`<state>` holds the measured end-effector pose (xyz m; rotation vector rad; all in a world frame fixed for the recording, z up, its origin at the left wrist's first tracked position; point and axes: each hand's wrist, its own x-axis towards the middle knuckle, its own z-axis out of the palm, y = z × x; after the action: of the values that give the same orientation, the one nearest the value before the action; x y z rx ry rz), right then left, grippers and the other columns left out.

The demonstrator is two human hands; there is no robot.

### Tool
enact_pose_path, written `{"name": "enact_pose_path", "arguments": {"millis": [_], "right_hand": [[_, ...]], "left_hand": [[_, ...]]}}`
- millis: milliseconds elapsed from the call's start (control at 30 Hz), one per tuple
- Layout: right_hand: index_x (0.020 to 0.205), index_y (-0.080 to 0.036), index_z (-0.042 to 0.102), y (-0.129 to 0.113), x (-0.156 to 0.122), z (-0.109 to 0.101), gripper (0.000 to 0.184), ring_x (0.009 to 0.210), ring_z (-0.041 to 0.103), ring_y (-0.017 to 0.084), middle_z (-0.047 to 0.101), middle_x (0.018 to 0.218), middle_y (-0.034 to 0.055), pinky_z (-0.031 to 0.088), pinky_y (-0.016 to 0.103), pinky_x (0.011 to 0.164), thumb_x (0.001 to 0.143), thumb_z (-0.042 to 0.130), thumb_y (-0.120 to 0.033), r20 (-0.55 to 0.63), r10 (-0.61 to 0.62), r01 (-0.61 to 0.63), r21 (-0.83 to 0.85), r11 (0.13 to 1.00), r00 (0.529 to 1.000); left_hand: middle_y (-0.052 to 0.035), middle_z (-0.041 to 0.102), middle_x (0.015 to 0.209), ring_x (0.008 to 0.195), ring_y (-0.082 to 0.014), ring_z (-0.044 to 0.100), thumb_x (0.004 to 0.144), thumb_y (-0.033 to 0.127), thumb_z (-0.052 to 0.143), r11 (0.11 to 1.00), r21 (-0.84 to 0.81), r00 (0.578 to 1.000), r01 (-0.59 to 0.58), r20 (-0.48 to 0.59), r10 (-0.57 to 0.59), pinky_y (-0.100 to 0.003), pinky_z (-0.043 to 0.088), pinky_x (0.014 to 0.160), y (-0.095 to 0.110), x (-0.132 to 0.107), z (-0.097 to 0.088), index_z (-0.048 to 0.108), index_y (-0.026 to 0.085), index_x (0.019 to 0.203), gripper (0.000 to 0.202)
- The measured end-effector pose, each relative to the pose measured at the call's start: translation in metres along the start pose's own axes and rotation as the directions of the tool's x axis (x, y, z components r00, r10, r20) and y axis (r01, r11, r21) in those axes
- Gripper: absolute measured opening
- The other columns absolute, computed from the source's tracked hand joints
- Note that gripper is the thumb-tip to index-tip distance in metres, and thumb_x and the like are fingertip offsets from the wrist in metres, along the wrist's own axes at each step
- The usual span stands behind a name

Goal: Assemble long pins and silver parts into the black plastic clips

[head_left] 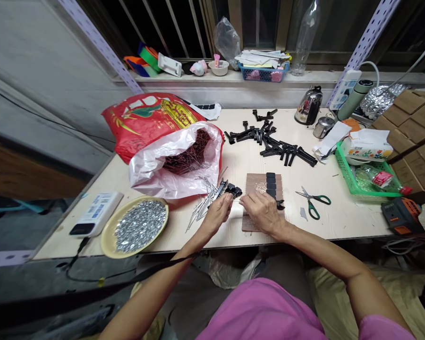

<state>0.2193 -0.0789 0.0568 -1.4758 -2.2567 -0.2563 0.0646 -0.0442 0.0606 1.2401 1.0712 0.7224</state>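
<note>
My left hand (217,211) is closed in a pinch on a small black plastic piece (233,190), partly hidden by the fingers. A thin metal rod (236,201) spans the gap to my right hand (260,211), whose fingers are closed on it. My right hand rests over a brown wooden board (250,182) with a row of flat black pieces (271,185) along its right side. Behind and beside my left hand lies a loose pile of long silvery rods (200,205).
A red sack (145,118) of dark reddish rods opens towards me. A yellow bowl (106,243) holds silvery metal pieces. Black plastic parts (265,134) lie scattered at the back. Scissors (313,200), a green basket (361,189) and a kettle (308,106) stand or lie to the right.
</note>
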Motion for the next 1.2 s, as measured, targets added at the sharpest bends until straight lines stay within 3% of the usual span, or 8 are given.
{"name": "enact_pose_path", "arguments": {"millis": [233, 367, 500, 667, 767, 867, 1067, 1200], "right_hand": [[0.082, -0.018, 0.063, 0.001, 0.003, -0.008, 0.028, 0.073, 0.055, 0.014, 0.064, 0.078, 0.0048, 0.033, 0.027, 0.065, 0.097, 0.043, -0.028, 0.122, 0.078, -0.102, 0.204, 0.974, 0.989], [0.083, -0.019, 0.064, 0.005, 0.008, -0.014, 0.02, 0.069, 0.056, 0.012, 0.064, 0.076, -0.0003, 0.034, 0.023, 0.062, 0.093, 0.049, -0.028, 0.324, 0.218, -0.368, 0.534, 0.761, 0.921], [0.078, -0.018, 0.064, 0.008, 0.011, -0.016, 0.021, 0.068, 0.055, 0.012, 0.064, 0.073, -0.0019, 0.035, 0.022, 0.063, 0.09, 0.051, -0.029, 0.38, 0.268, -0.461, 0.649, 0.605, 0.885], [0.077, -0.019, 0.063, 0.003, 0.008, -0.017, 0.017, 0.071, 0.056, 0.013, 0.064, 0.077, 0.0001, 0.036, 0.024, 0.065, 0.087, 0.053, -0.027, 0.324, 0.298, -0.44, 0.622, 0.648, 0.898], [0.076, -0.019, 0.061, 0.0, 0.008, -0.016, 0.015, 0.072, 0.056, 0.014, 0.063, 0.077, 0.0008, 0.038, 0.024, 0.067, 0.087, 0.053, -0.025, 0.237, 0.343, -0.412, 0.636, 0.652, 0.909], [0.075, -0.019, 0.059, -0.004, 0.012, -0.011, 0.016, 0.073, 0.056, 0.014, 0.061, 0.075, 0.0006, 0.041, 0.025, 0.069, 0.087, 0.052, -0.026, 0.175, 0.417, -0.407, 0.713, 0.571, 0.892], [0.073, -0.019, 0.056, -0.015, 0.017, 0.008, 0.019, 0.073, 0.057, 0.014, 0.059, 0.072, 0.0001, 0.046, 0.026, 0.07, 0.089, 0.05, -0.029, 0.1, 0.519, -0.403, 0.757, 0.514, 0.849], [0.093, -0.018, 0.062, -0.013, 0.015, 0.006, 0.016, 0.082, 0.06, 0.016, 0.064, 0.088, 0.0045, 0.049, 0.028, 0.073, 0.092, 0.048, -0.027, -0.077, 0.386, -0.228, 0.694, 0.683, 0.919]], "left_hand": [[0.0073, 0.03, 0.051, 0.042, -0.0087, 0.026, 0.076, 0.071, 0.045, 0.972, 0.202, 0.993, -0.119, 0.006, 0.12, -0.022, 0.021, 0.039, -0.005, 0.002, -0.005, 0.035, 0.024, 0.06, 0.051], [0.0062, 0.032, 0.049, 0.045, -0.0112, 0.031, 0.081, 0.068, 0.04, 0.934, 0.291, 0.976, -0.209, 0.0, 0.218, -0.024, 0.027, 0.042, -0.006, 0.0, -0.005, 0.038, 0.024, 0.06, 0.048], [0.0059, 0.033, 0.048, 0.045, -0.0125, 0.034, 0.087, 0.06, 0.031, 0.916, 0.306, 0.964, -0.257, 0.016, 0.266, -0.025, 0.032, 0.045, -0.001, -0.002, -0.005, 0.043, 0.023, 0.064, 0.045], [0.0046, 0.039, 0.053, 0.05, -0.0123, 0.037, 0.082, 0.057, 0.043, 0.867, 0.41, 0.948, -0.285, -0.012, 0.317, -0.025, 0.032, 0.049, 0.003, -0.002, -0.003, 0.041, 0.023, 0.059, 0.041], [0.0064, 0.035, 0.051, 0.045, -0.0104, 0.034, 0.081, 0.06, 0.043, 0.948, 0.237, 0.971, -0.21, -0.063, 0.231, -0.023, 0.029, 0.043, 0.002, -0.002, 0.002, 0.045, 0.022, 0.062, 0.042], [0.0068, 0.04, 0.053, 0.043, -0.0093, 0.037, 0.078, 0.062, 0.05, 0.982, 0.037, 0.972, -0.184, -0.145, 0.187, -0.022, 0.03, 0.041, 0.004, 0.0, 0.008, 0.056, 0.019, 0.077, 0.043], [-0.0052, 0.066, 0.087, 0.066, -0.011, 0.055, 0.069, 0.048, 0.069, 0.959, -0.108, 0.938, -0.263, -0.259, 0.228, -0.024, 0.046, 0.061, 0.005, 0.006, 0.016, 0.066, 0.016, 0.07, 0.032], [-0.0045, 0.069, 0.082, 0.081, -0.0157, 0.062, 0.073, 0.048, 0.067, 0.929, -0.156, 0.906, -0.334, -0.325, 0.271, -0.028, 0.048, 0.078, 0.008, 0.003, 0.015, 0.068, 0.017, 0.08, 0.033]]}}
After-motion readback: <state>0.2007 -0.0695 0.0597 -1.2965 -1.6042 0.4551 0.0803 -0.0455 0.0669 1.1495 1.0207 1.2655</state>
